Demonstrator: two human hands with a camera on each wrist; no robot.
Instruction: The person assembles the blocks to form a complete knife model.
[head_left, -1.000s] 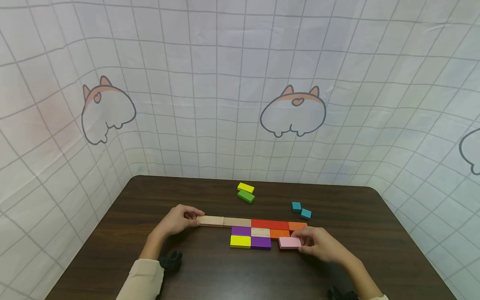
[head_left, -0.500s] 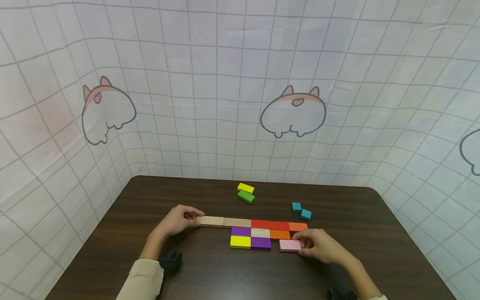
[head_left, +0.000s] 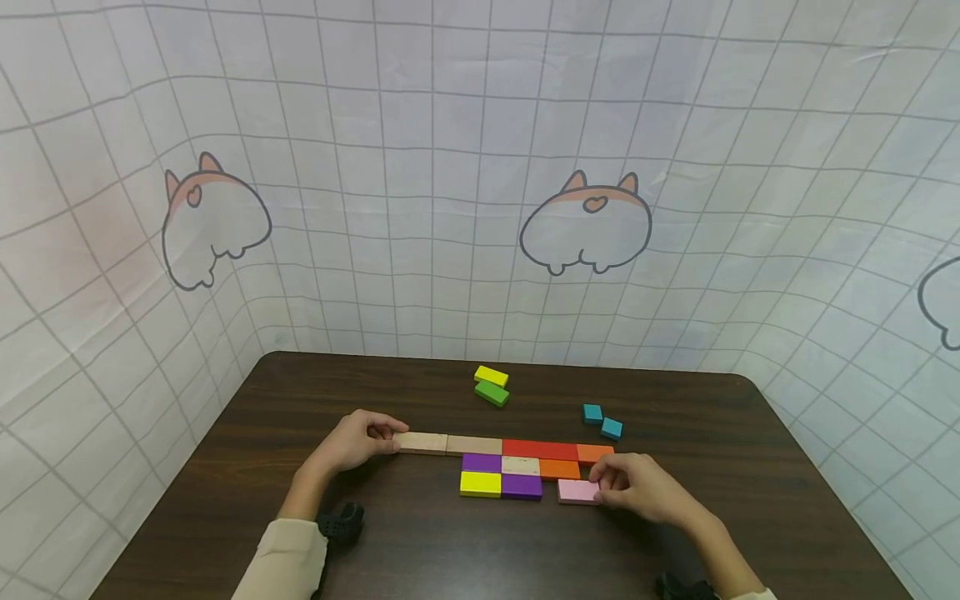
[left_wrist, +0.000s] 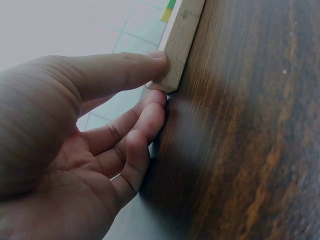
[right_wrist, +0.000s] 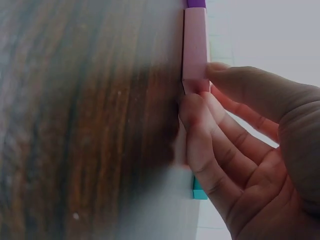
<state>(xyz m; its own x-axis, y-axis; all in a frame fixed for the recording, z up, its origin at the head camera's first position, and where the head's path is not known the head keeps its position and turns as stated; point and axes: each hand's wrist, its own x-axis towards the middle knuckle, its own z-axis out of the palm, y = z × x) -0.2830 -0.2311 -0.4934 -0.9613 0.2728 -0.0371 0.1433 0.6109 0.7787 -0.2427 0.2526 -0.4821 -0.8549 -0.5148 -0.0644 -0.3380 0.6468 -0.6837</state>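
On the dark table, my left hand (head_left: 358, 440) pinches the left end of a natural wood block (head_left: 422, 443); in the left wrist view the thumb lies against that block (left_wrist: 181, 42) near its corner. A second wood block (head_left: 475, 446), a red block (head_left: 540, 449) and an orange block (head_left: 596, 453) continue the line. My right hand (head_left: 637, 486) pinches the right end of a pink block (head_left: 578, 492), its fingertips partly hidden. The pink block sits just in front of another orange block (head_left: 559, 470), with a gap to the purple block (head_left: 521, 487) on its left.
Beside that purple block lie a yellow block (head_left: 481, 484), another purple block (head_left: 482, 462) and a short pale block (head_left: 521, 466). Farther back are a yellow block (head_left: 491, 377), a green block (head_left: 492, 393) and two teal blocks (head_left: 592, 413). A gridded white curtain (head_left: 450, 167) encloses the table.
The pink block has moved slightly toward the front edge, away from the orange block, and the right hand shifted a little with it. The left hand has stayed where it was.
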